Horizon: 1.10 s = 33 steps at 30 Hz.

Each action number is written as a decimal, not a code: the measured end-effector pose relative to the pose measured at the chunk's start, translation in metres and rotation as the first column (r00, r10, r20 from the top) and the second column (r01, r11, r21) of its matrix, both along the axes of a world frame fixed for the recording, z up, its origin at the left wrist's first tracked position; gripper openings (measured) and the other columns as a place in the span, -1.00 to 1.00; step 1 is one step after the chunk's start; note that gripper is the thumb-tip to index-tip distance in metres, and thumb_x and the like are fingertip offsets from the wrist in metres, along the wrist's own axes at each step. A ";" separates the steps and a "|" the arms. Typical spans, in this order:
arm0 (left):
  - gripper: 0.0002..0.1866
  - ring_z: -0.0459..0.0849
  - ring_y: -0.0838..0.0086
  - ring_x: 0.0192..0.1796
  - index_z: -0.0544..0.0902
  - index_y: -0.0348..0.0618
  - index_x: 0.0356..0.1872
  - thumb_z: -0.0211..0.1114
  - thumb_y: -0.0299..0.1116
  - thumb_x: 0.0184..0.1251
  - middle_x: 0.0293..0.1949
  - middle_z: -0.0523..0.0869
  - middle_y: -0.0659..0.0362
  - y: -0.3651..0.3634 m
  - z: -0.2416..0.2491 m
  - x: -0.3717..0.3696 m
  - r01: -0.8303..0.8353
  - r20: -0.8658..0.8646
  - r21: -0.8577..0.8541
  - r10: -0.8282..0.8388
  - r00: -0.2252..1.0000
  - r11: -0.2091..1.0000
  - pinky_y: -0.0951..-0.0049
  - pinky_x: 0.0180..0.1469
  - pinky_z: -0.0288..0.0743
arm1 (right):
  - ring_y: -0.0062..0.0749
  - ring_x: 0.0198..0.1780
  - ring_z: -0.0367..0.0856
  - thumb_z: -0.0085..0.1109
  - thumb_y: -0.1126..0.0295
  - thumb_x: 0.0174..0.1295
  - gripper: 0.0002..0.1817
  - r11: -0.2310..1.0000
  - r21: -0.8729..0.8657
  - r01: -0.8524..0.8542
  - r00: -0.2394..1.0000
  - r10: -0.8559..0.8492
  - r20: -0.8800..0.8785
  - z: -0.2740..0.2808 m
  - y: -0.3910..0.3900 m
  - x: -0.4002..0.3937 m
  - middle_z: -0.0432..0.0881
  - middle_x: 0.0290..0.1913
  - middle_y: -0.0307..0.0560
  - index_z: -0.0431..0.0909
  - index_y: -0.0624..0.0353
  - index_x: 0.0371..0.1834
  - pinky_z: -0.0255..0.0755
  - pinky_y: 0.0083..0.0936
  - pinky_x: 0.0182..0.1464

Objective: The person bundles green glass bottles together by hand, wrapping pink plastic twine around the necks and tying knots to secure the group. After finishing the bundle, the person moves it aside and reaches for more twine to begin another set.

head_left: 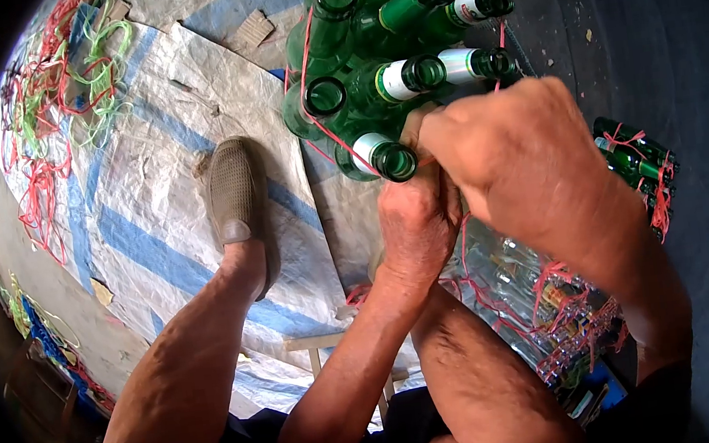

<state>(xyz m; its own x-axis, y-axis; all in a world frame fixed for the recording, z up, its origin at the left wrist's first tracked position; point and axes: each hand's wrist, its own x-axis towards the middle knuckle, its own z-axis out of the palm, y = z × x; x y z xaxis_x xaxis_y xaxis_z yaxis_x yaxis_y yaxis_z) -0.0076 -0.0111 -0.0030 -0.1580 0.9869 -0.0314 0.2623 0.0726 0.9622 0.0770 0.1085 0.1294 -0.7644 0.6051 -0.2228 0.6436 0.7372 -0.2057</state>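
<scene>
1. Knuckles up, the right hand point(507, 138) is curled nearly closed; whether its hidden fingers grip anything, I cannot tell.
2. Just below and to its left, the left hand point(417, 214) is bent inward beside the nearest bottle mouth; its fingertips are covered, so its hold cannot be told either.
3. Green bottles point(358, 103) stand clustered beyond both hands, mouths toward the camera, several with white neck labels; pink string point(310, 18) runs across them.
4. Near the right forearm lie clear bottles point(509, 269) with more pink string, and farther right a second green bundle point(638, 161).
5. Leftward, a brown shoe point(236, 182) rests on a blue-striped white sheet point(166, 177); red and green strands tangle at upper left.
</scene>
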 end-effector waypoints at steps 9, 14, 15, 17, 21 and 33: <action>-0.48 0.79 -0.17 0.13 0.65 -0.16 0.38 0.42 -0.58 0.39 0.21 0.76 -0.18 0.005 -0.014 0.004 -0.012 -0.012 0.094 0.013 1.000 0.996 -0.01 0.11 0.71 | 0.21 -0.36 0.68 0.29 0.45 0.19 -0.92 0.993 -0.060 0.104 0.958 -0.116 -0.261 -0.022 0.021 0.018 0.63 -0.47 0.19 0.69 0.21 -0.42 0.49 0.04 -0.27; -0.52 0.77 -0.15 0.22 0.62 -0.26 0.40 0.33 -0.59 0.47 0.23 0.75 -0.20 0.010 -0.003 0.005 -0.064 0.010 0.123 0.064 0.998 0.990 0.08 0.23 0.66 | 0.19 -0.45 0.60 0.31 0.44 0.18 -0.82 0.969 -0.132 0.210 0.926 -0.240 -0.292 -0.027 0.022 0.022 0.54 -0.54 0.24 0.62 0.31 -0.51 0.42 -0.03 -0.35; -0.56 0.76 -0.15 0.26 0.63 -0.32 0.38 0.28 -0.58 0.52 0.21 0.76 -0.22 0.010 0.000 0.006 -0.062 0.028 0.092 0.059 0.998 0.994 0.13 0.29 0.64 | 0.17 -0.48 0.59 0.32 0.43 0.18 -0.80 0.965 -0.142 0.221 0.919 -0.254 -0.300 -0.029 0.023 0.024 0.52 -0.56 0.24 0.61 0.32 -0.52 0.41 -0.04 -0.36; -0.54 0.75 -0.14 0.28 0.62 -0.31 0.41 0.28 -0.59 0.53 0.23 0.75 -0.21 0.011 -0.002 0.006 -0.056 0.017 0.119 0.055 0.998 0.991 0.13 0.30 0.63 | 0.11 -0.52 0.55 0.34 0.42 0.18 -0.78 0.958 -0.168 0.233 0.916 -0.274 -0.293 -0.027 0.025 0.025 0.49 -0.58 0.22 0.61 0.33 -0.53 0.38 -0.08 -0.39; -0.51 0.74 -0.12 0.32 0.60 -0.31 0.45 0.28 -0.60 0.52 0.27 0.74 -0.19 0.010 -0.002 0.006 -0.045 0.025 0.091 0.043 0.999 0.995 0.14 0.34 0.62 | -0.02 -0.58 0.51 0.35 0.42 0.20 -0.77 0.924 -0.248 0.290 0.916 -0.343 -0.210 -0.016 0.027 0.022 0.47 -0.60 0.19 0.61 0.35 -0.52 0.36 -0.13 -0.41; -0.48 0.77 -0.08 0.30 0.61 -0.31 0.43 0.31 -0.62 0.45 0.31 0.73 -0.21 0.010 0.000 0.005 -0.047 -0.019 0.084 0.048 0.999 0.995 0.19 0.32 0.66 | -0.23 -0.61 0.53 0.41 0.44 0.29 -0.82 0.921 -0.201 0.334 0.898 -0.376 -0.229 -0.017 0.021 0.030 0.52 -0.60 0.13 0.69 0.35 -0.40 0.34 -0.28 -0.46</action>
<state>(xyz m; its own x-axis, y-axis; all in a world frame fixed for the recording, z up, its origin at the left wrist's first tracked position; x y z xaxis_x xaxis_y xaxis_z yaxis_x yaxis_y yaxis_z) -0.0025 -0.0007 -0.0028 -0.2045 0.9773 0.0546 0.2809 0.0051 0.9597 0.1067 0.1292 0.1128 -0.5480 0.8212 -0.1590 0.7655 0.4158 -0.4910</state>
